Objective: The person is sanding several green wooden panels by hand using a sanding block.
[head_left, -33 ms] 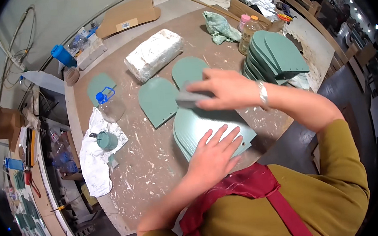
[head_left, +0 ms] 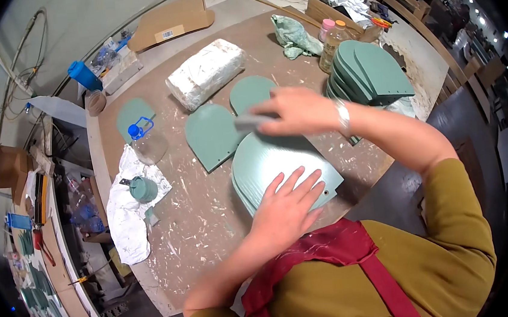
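A small stack of pale green, round-topped panels [head_left: 266, 157] lies at the near side of the table, its top surface shiny. My left hand [head_left: 288, 207] rests flat on the top panel with fingers spread. Over that panel's far edge, my right hand [head_left: 304, 112] grips a grey sanding block [head_left: 248, 123], smeared by motion. Whether the block touches the panel I cannot tell. Just beyond are two single green panels, one at the left [head_left: 211, 135] and one farther back [head_left: 249, 92], partly covered by my right hand.
A tall stack of green panels [head_left: 376, 69] stands at the right, beside a glass jar [head_left: 333, 46] and a green rag [head_left: 296, 37]. A white wrapped block [head_left: 207, 73] lies at the back. Leftward are a clear jug [head_left: 149, 146], a green cup [head_left: 143, 189] and a white cloth [head_left: 128, 230].
My right hand has shifted slightly toward the far side with the sanding block. My left hand stays in place on the panel.
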A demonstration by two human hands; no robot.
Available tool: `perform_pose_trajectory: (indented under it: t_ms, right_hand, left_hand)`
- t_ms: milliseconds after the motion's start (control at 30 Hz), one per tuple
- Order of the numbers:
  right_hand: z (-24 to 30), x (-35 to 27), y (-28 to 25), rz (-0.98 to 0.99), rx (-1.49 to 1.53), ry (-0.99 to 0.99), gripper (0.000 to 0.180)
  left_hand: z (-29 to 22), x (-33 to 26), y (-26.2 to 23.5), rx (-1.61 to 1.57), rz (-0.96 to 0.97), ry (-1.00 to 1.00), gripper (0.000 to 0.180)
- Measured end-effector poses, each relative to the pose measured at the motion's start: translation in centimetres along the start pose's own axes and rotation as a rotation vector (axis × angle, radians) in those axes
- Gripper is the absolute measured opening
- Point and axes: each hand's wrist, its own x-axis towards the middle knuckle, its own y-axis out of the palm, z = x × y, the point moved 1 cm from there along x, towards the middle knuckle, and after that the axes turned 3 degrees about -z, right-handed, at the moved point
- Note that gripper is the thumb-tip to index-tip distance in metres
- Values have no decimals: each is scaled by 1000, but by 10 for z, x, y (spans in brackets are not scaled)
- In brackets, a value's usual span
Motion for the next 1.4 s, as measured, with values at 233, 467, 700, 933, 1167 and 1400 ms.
perform_pose_trajectory:
  t_ms: [233,467,700,933,1167,1400]
  right_hand:
    - [24,12,-49,279,-34,3,54]
    - [12,56,-2,250,-76,7,53]
    - [20,54,6,267,20,-89,53]
    - [50,34,-17,222,-68,-536,50]
    - [68,61,-3,148,-278,-619,40]
    - [88,25,29,150,-178,-936,42]
  left_hand:
    - [2,2,-4,-42,11,8,45]
    - [-2,5,-4,-51,7,18,42]
    - [-1,5,-5,-80,64,13,44]
    - [-59,16,11,109,-91,-274,53]
    - [-59,19,39,335,-91,-276,52]
    - [-65,18,50,305,-215,-290,49]
